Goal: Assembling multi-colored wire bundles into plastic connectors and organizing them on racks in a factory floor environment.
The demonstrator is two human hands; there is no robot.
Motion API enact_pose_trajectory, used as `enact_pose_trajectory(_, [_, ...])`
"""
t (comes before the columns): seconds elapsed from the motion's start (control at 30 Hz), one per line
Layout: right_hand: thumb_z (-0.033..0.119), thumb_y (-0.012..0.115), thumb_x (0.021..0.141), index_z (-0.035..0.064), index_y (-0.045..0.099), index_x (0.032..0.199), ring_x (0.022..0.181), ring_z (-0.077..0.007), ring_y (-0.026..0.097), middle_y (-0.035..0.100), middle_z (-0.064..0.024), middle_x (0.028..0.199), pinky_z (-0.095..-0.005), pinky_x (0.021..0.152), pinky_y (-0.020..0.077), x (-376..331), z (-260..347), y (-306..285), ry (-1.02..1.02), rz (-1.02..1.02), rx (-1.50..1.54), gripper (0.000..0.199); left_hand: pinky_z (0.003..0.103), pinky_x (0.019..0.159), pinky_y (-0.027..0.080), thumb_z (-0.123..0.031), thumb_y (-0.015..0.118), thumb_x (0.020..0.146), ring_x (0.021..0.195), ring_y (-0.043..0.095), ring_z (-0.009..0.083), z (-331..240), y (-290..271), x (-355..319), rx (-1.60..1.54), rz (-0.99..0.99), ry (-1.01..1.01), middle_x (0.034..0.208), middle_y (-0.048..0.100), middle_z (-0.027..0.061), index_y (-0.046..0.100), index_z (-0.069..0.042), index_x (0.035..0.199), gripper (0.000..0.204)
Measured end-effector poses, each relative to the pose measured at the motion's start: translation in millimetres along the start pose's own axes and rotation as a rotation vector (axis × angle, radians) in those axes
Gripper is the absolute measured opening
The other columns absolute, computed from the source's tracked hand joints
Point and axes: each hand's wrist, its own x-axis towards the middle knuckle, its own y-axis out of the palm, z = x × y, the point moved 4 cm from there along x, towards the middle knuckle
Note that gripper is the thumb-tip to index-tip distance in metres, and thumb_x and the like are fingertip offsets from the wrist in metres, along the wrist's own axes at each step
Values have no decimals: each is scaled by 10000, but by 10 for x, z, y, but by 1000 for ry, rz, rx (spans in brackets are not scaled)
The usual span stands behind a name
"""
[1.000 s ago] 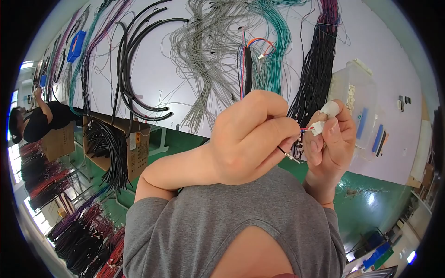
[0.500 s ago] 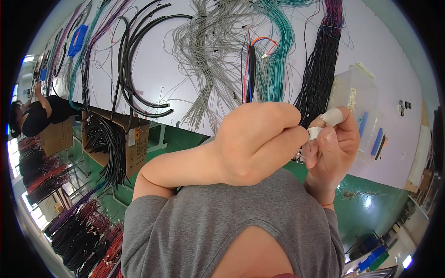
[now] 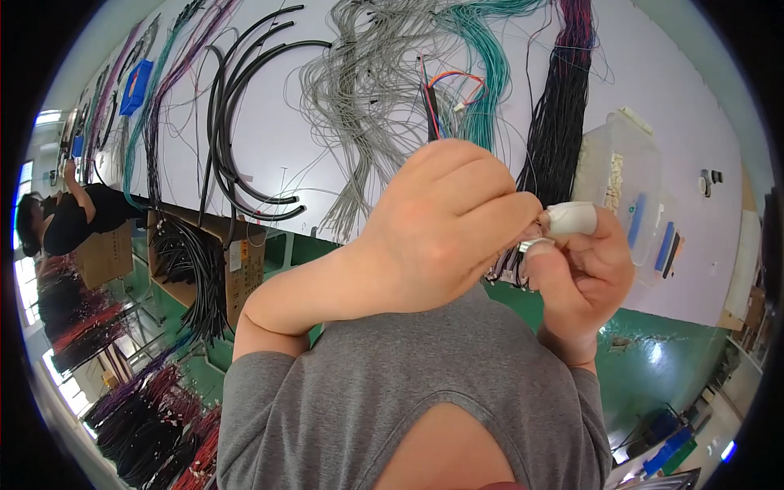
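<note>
My right hand [image 3: 584,273], its index finger wrapped in white tape [image 3: 572,219], pinches a small white connector [image 3: 529,243] between thumb and index finger. From the left, my left hand [image 3: 449,224] reaches across with its fingers curled closed, fingertips against the connector's near side. What those fingertips grip is hidden behind the knuckles. Beyond my left hand, a black-sleeved cable [image 3: 432,114] shows, with red, blue and orange wires fanning from its end and a small white plug [image 3: 459,107] on them. The cable's lower part disappears behind that hand.
Grey wires [image 3: 359,106], teal wires [image 3: 492,65] and a black wire bundle [image 3: 559,114] lie on the white table [image 3: 678,122]. A clear bin [image 3: 592,155] holds small white parts. Black tubes [image 3: 220,139] curve at left. Further left are a carton [image 3: 245,265] and another person [image 3: 77,212].
The white connector has shifted slightly left and turned between my fingers. My left hand has moved up a little, and my right index finger now lies straighter over the connector.
</note>
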Motion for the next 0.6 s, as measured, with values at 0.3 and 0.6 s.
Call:
enact_pose_trajectory(0.3, [-44,587,680,-35,520,913,577,-54,499,567,-61,759,-180,482,395,43,28,-14,-117,-126,-30,242,239,492,350,-101,566,722,588,463,142,63,-27,3,-244,15,-135,716,488,67,596,-14,832,143])
enact_pose_trajectory(0.6, [-6,669,557,24,568,812,468,-190,506,546,-82,616,-245,409,382,39,166,-14,-691,-97,-629,275,242,485,366,-161,551,758,548,458,129,79,71,33,-513,181,-261,655,505,63,602,-13,877,197])
